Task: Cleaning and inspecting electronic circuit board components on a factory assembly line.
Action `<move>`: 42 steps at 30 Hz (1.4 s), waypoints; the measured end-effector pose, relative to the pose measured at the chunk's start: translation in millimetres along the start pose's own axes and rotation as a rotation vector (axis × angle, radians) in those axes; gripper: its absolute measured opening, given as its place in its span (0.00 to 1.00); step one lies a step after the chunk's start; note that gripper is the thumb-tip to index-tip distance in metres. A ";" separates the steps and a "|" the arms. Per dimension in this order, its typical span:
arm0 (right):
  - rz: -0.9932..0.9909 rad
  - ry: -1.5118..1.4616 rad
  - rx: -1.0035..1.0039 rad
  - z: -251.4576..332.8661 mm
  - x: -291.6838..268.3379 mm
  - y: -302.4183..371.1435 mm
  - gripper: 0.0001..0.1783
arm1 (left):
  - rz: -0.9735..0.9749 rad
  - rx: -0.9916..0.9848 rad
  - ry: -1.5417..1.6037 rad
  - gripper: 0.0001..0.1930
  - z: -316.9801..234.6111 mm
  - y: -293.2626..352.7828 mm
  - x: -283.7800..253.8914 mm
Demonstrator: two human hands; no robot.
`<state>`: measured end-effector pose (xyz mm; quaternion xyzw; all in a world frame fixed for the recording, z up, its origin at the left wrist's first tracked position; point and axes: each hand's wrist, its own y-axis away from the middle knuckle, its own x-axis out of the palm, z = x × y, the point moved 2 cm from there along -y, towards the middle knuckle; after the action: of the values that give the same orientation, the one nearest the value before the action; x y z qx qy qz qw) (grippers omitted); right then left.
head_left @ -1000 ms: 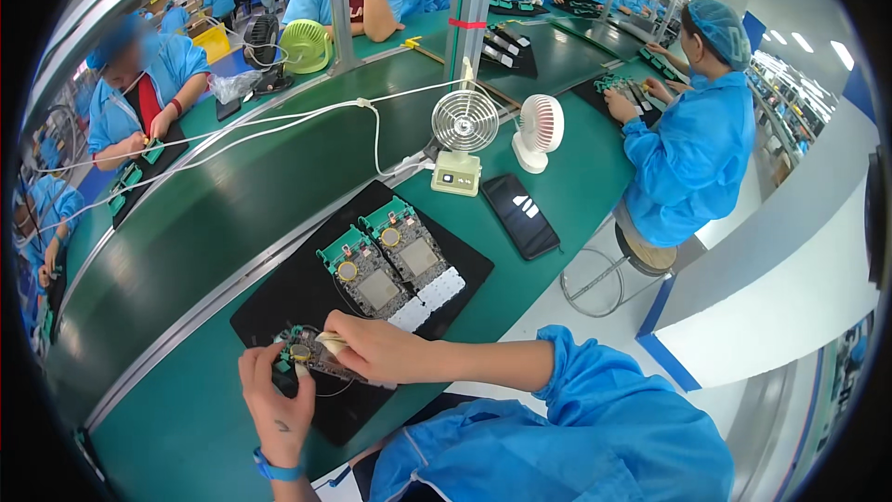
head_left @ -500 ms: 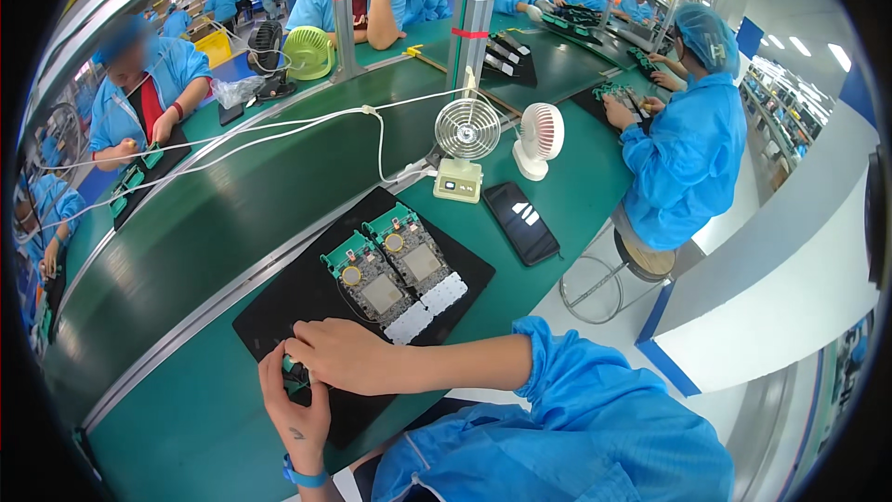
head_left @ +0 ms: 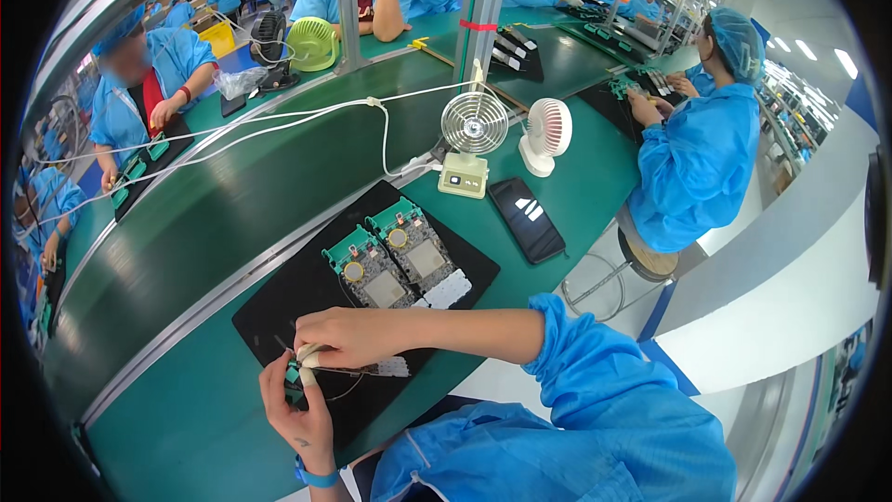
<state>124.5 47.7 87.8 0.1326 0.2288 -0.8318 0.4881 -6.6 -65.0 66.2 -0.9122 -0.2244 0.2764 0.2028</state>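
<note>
We are holding a small green circuit module (head_left: 295, 377) clamped in the left hand (head_left: 295, 409) at the worktop's (head_left: 186, 428) near edge, right hand (head_left: 346, 338) fingertips pinching its wire; seating it probably needs fine alignment.

Bright overhead light, sharp centre — bent, dark rim

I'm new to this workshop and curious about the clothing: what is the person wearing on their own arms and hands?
The right arm wears a loose bright blue sleeve gathered with elastic partway down the forearm. The right hand is bare apart from pale finger cots on the fingertips. The left hand has a similar cot on one fingertip and a blue wristband at the wrist.
</note>
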 end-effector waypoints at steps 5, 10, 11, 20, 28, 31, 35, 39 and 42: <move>-0.075 0.015 -0.152 -7.3 3.5 -2.0 0.08 | -0.044 -0.014 -0.026 0.16 1.8 0.4 4.2; -0.123 -0.055 -0.051 -9.9 7.9 3.6 0.08 | -0.066 -0.025 -0.042 0.14 -3.5 -2.9 6.4; -0.133 -0.110 0.000 -13.1 8.9 5.0 0.08 | -0.066 -0.030 -0.046 0.14 -4.3 -3.4 6.8; -0.232 -0.093 -0.023 -8.7 16.2 29.3 0.11 | -0.082 -0.039 0.021 0.14 -1.9 -0.4 5.0; -0.219 0.106 0.049 5.9 13.9 31.8 0.15 | -0.095 -0.026 0.026 0.17 0.6 -0.9 3.1; -0.231 0.014 0.063 4.5 16.8 30.5 0.14 | -0.096 -0.017 0.023 0.17 0.4 -1.1 0.7; -0.243 0.115 0.074 8.9 14.5 30.2 0.14 | -0.024 -0.003 0.070 0.16 3.6 -14.3 -0.9; -0.345 0.186 0.159 9.9 -1.4 28.0 0.16 | 0.158 -0.019 0.171 0.14 12.6 -32.5 0.5; -0.167 0.318 -0.079 26.9 -3.0 23.1 0.16 | 0.252 -0.039 0.186 0.16 17.0 -34.5 -5.9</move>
<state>146.2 26.6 106.4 0.2238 0.3456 -0.8284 0.3796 -31.3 -35.8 72.7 -0.9585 -0.0940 0.2097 0.1687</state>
